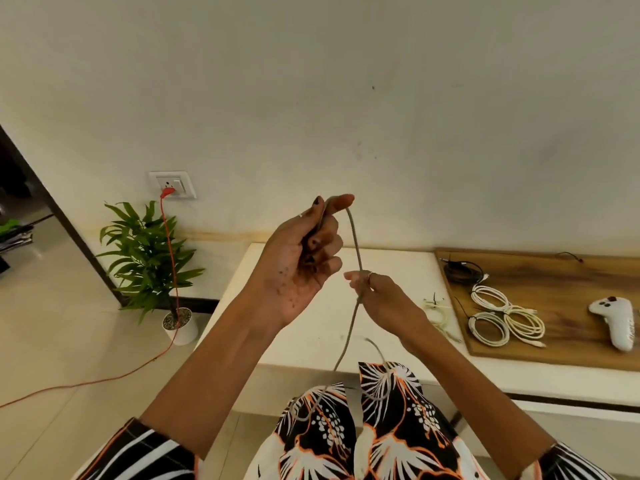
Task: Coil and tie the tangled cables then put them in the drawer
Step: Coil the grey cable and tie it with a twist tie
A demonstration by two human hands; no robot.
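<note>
I hold a grey cable (pixel 356 244) up in front of me. My left hand (pixel 304 258) is raised with its fingers curled round one end, thumb and forefinger pinching it at the top. Lower and to the right, my right hand (pixel 377 296) pinches the same cable; the rest hangs down in a loose loop onto my patterned lap. On the wooden board (pixel 571 271) at the right lie three white coiled cables (pixel 502 317) and a black coiled cable (pixel 462 271). A pale tied cable (pixel 438 311) lies on the white table (pixel 311 323).
A white controller (pixel 614 322) rests on the board's right end. A potted plant (pixel 152 265) stands on the floor at the left. A red cord (pixel 169 254) runs from the wall socket (pixel 172 184) down across the floor. No drawer is in view.
</note>
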